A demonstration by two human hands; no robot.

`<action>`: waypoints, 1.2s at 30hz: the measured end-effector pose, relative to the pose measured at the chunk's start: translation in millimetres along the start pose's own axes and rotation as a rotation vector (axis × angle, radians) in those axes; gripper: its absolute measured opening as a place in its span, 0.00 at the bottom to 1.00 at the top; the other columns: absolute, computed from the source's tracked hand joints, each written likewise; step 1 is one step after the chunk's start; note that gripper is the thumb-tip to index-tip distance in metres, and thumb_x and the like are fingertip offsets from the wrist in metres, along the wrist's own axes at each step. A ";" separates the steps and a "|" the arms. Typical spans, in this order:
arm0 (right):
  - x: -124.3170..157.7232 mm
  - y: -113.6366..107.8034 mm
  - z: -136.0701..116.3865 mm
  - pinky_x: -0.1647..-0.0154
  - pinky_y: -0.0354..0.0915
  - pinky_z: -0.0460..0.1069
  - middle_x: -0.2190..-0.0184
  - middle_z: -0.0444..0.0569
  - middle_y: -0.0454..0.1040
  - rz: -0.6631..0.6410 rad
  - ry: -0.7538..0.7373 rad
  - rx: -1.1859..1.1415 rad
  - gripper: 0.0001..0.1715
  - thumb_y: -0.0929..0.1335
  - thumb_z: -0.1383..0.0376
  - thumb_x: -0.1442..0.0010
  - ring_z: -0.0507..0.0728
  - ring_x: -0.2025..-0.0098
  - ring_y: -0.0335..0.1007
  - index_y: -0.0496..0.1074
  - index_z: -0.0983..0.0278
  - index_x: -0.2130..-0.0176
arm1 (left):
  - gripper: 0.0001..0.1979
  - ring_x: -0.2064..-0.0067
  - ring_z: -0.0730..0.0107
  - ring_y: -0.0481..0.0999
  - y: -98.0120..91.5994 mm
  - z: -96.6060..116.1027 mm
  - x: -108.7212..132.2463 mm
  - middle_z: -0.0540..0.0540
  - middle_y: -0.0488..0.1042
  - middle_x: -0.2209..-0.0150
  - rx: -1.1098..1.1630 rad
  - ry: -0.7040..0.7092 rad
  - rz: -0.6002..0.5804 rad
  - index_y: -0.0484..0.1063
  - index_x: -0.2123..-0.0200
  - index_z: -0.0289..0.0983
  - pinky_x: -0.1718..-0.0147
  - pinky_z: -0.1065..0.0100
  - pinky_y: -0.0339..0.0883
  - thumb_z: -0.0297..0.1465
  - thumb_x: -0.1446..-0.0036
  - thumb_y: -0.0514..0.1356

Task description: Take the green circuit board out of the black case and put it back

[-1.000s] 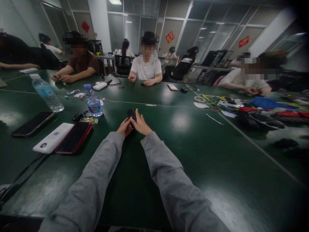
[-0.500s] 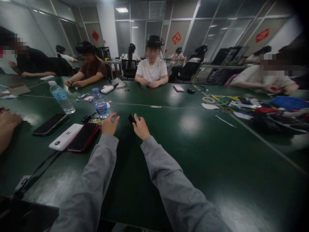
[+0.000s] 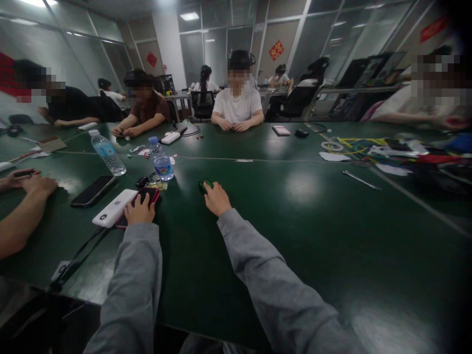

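Note:
My left hand (image 3: 140, 208) rests on a phone with a red edge (image 3: 155, 195), its fingers spread over the dark screen. A white power bank (image 3: 115, 208) lies right beside that phone. Towards the middle of the table, my right hand (image 3: 218, 198) has its fingers round a small dark box with a green face (image 3: 205, 185). The box is down at the tabletop, and my fingers cover part of it.
Two water bottles, one tilted-looking (image 3: 108, 153) and one with a blue cap (image 3: 161, 160), stand beyond my left hand. A black phone (image 3: 93, 191) lies left. A wrench (image 3: 361, 180) and tangled cables (image 3: 383, 150) are on the right. Another person's arm (image 3: 25, 211) reaches in at left.
My left hand has moved left and nearer to me, from above the table onto the red-edged phone. The small dark box has gone from upright-looking to lower and flatter under my right hand.

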State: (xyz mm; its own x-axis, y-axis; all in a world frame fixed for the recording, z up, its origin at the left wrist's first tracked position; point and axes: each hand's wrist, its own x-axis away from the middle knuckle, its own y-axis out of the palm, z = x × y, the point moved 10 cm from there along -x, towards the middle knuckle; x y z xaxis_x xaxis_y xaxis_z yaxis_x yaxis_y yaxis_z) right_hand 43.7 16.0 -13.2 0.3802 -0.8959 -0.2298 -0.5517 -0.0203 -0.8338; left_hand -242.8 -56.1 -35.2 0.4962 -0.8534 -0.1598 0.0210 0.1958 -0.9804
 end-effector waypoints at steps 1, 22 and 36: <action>0.2 0.3 -0.3 0.47 0.63 0.64 0.45 0.67 0.62 0.002 -0.003 0.001 0.30 0.62 0.67 0.36 0.70 0.45 0.63 0.60 0.67 0.35 | 0.29 0.36 0.37 0.55 2.2 -0.5 -1.5 0.38 0.54 0.31 -0.003 -0.006 -0.011 0.58 0.34 0.41 0.41 0.42 0.50 0.40 0.37 0.49; 12.4 36.1 -88.6 0.40 0.62 0.55 0.49 0.53 0.69 0.064 -0.175 -0.628 0.22 0.61 0.67 0.36 0.55 0.50 0.68 0.67 0.62 0.43 | 0.45 0.41 0.31 0.63 -37.3 -21.2 22.3 0.25 0.61 0.41 0.172 -0.271 0.085 0.50 0.34 0.37 0.49 0.40 0.58 0.51 0.50 0.61; -22.9 157.6 -122.2 0.49 0.72 0.58 0.60 0.54 0.80 -0.523 0.487 -2.149 0.36 0.55 0.43 0.34 0.60 0.54 0.76 0.70 0.67 0.48 | 0.42 0.43 0.41 0.64 -57.0 67.9 41.8 0.31 0.60 0.41 0.256 0.015 0.286 0.53 0.34 0.36 0.49 0.49 0.63 0.43 0.49 0.63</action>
State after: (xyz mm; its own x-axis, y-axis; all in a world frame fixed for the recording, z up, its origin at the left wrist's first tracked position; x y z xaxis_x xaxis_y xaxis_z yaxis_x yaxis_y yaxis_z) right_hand -142.7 -20.9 -78.0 0.7448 -0.6530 0.1373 -0.3507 -0.2080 0.9131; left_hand -164.3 -70.1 21.9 0.5005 -0.7533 -0.4266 0.1006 0.5400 -0.8357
